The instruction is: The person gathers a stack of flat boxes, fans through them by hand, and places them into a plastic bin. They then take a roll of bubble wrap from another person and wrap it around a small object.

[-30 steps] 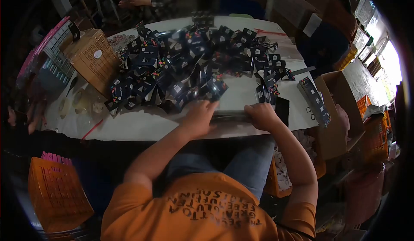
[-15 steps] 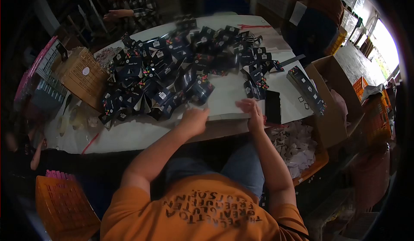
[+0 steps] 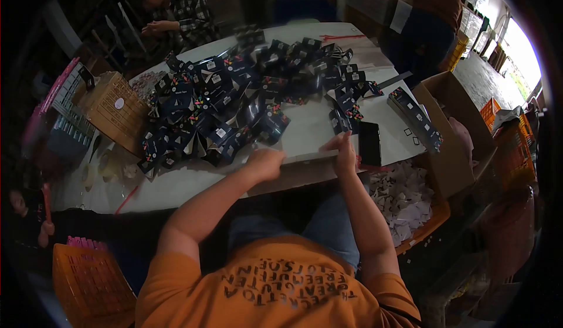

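My left hand (image 3: 265, 164) is closed in a fist at the front edge of the white table (image 3: 319, 117), just before the heap of black printed packages (image 3: 205, 105). What its fingers hold, if anything, is hidden. Farther right, my right hand (image 3: 345, 154) has its fingers stretched out at the same edge, beside a black phone-like slab (image 3: 369, 143). Between the two hands runs a pale strip along the edge, with a tan panel (image 3: 305, 174) below it. One long black printed box (image 3: 413, 117) lies on the right of the table.
A cardboard carton (image 3: 114, 108) stands at the left end, an open carton (image 3: 457, 123) at the right. White scraps (image 3: 402, 202) fill a bin below the right edge. An orange crate (image 3: 91, 281) sits low at left. Across the table is a person in a checked shirt (image 3: 190, 14).
My right hand's fingers have turned more upright at the edge. My left hand stays closed in nearly the same place. The camera view has shifted slightly.
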The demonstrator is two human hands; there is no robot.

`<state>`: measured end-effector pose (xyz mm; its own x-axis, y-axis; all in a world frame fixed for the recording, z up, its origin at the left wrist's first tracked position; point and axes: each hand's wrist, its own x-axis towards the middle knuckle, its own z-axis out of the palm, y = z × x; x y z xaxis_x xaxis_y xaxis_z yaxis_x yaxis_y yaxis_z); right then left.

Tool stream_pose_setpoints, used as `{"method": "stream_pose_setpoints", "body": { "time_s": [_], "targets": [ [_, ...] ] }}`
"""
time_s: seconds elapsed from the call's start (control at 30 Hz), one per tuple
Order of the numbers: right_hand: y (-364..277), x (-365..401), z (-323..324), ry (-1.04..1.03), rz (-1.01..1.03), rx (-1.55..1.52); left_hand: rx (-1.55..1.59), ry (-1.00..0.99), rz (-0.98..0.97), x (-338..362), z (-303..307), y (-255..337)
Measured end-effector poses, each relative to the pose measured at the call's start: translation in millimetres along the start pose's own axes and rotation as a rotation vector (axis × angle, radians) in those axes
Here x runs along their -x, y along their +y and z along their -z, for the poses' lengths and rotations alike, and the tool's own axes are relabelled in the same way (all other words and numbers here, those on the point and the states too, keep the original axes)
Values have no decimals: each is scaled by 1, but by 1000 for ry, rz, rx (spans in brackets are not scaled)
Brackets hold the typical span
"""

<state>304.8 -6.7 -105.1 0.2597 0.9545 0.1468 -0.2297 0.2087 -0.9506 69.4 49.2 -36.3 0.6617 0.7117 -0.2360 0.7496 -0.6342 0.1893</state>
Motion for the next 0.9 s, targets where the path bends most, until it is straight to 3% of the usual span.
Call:
{"method": "stream_pose_setpoints", "body": {
  "time_s": [0.13, 0.17, 0.23, 0.4, 0.5, 0.63, 0.8, 0.9],
  "targets": [
    [14, 0, 6, 49, 119, -164, 22, -57, 12, -1, 9, -1],
    [15, 1, 8, 50, 115, -162, 26, -59, 12, -1, 9, -1],
    [5, 7, 3, -159, 97, 113, 24, -26, -47, 2, 7, -1],
    [8, -1, 7, -79, 36, -17, 71, -29, 24, 3, 9, -1],
    [18, -1, 3, -189, 19, 34, 4, -74, 10, -1, 4, -1],
    [19, -9, 22, -68, 14, 56, 98, 9, -52, -2, -2, -8],
    [4, 0, -7, -204, 51, 98, 46, 39, -17, -11, -12, -11],
    [25, -16, 17, -90, 20, -49, 46, 20, 16, -3, -3, -7]
  ]
}}
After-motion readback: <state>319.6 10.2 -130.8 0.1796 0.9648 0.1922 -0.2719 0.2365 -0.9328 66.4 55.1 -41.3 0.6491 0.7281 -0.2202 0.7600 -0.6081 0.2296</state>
